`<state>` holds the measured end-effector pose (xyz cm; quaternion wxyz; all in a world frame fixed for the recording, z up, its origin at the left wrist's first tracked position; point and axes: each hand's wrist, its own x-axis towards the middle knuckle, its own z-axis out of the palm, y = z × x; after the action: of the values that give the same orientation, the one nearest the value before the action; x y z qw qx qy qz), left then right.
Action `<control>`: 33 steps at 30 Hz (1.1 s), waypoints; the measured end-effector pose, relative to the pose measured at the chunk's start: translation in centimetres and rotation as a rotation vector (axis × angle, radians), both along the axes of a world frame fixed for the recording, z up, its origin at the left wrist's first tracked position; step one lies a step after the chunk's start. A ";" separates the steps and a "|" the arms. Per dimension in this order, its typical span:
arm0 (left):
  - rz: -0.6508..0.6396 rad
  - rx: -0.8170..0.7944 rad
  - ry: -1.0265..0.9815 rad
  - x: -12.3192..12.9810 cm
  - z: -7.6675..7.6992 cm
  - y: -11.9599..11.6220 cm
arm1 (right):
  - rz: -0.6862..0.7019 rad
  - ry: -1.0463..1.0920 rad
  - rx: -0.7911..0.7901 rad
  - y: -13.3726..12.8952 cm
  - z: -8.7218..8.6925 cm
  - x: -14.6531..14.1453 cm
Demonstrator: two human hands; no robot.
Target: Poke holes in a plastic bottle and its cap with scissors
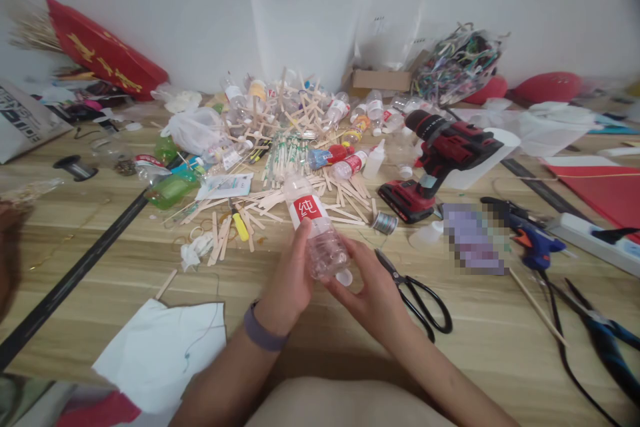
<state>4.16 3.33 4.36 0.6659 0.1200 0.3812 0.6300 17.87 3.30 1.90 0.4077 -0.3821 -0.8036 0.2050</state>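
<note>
Between my hands I hold a clear plastic bottle (327, 250) with a red and white label, tilted with its base toward me. My left hand (290, 273) is wrapped round its left side, thumb on the label. At the base, the fingers and thumb of my right hand (373, 287) grip the bottle from the right. A small white cap (344, 277) lies on the table just beside the bottle's base. Black-handled scissors (415, 293) rest right of my right hand. Ahead of the bottle, wooden craft sticks (265, 203) are strewn about.
A red cordless drill (435, 160) stands to the right, near a spool of thread (385, 223). Farther right are a blue glue gun (537, 247), pliers (597, 327) and a white power strip (595, 240). Several bottles pile up at the back. White cloth (165, 347) lies front left.
</note>
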 end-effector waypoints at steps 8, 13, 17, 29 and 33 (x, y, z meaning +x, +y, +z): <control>-0.006 0.011 -0.156 -0.3 1.1 -0.1 | -0.013 -0.045 0.070 -0.1 0.1 0.3; 0.026 0.037 -0.185 -0.6 0.9 0.0 | -0.130 0.047 0.105 -0.4 0.2 0.3; 0.054 0.014 -0.194 -0.5 0.7 0.0 | -0.212 0.129 0.161 -0.9 0.7 0.3; 0.080 -0.085 -0.222 -0.1 0.5 0.0 | -0.148 0.080 0.175 -1.1 0.7 0.3; 0.070 -0.061 -0.203 0.0 0.3 -0.1 | -0.157 0.044 0.238 -1.1 0.8 0.4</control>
<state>4.14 3.26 4.65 0.6818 0.0218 0.3347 0.6501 18.29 2.22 2.69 0.4823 -0.3882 -0.7808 0.0839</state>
